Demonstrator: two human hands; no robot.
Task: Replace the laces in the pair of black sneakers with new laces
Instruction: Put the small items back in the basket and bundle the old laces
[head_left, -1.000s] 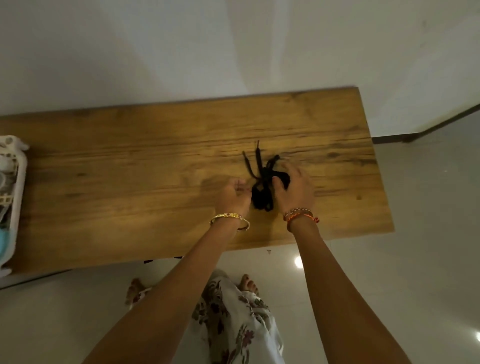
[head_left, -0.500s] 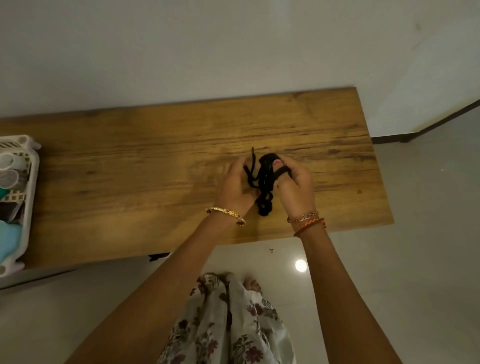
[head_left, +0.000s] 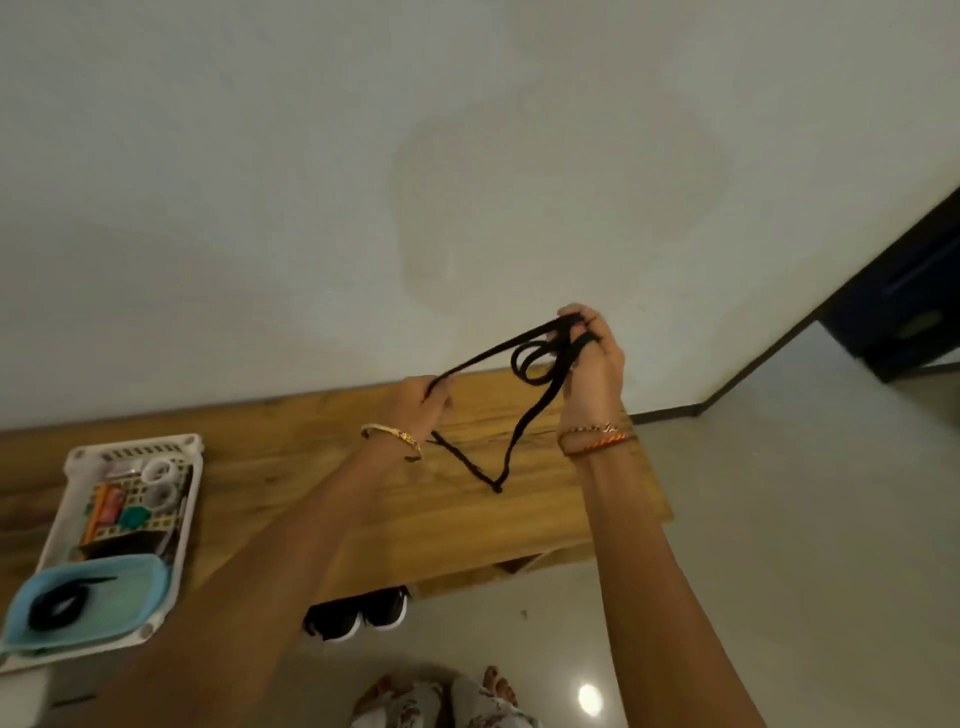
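Gripping a black lace (head_left: 524, 358) at center frame, both hands hold it raised above the wooden desk (head_left: 291, 431). The right hand (head_left: 592, 364) clutches its coiled loops; the left hand (head_left: 423, 402) pinches one strand. Black sneakers (head_left: 358, 616) sit on the floor under the desk. A white basket (head_left: 189, 514) rests at lower left.

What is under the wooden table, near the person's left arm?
Under the wooden table, a pair of black sneakers with white soles stands on the floor. Only their near ends show; the tabletop and the left arm cover the rest, so whether they have laces cannot be seen.
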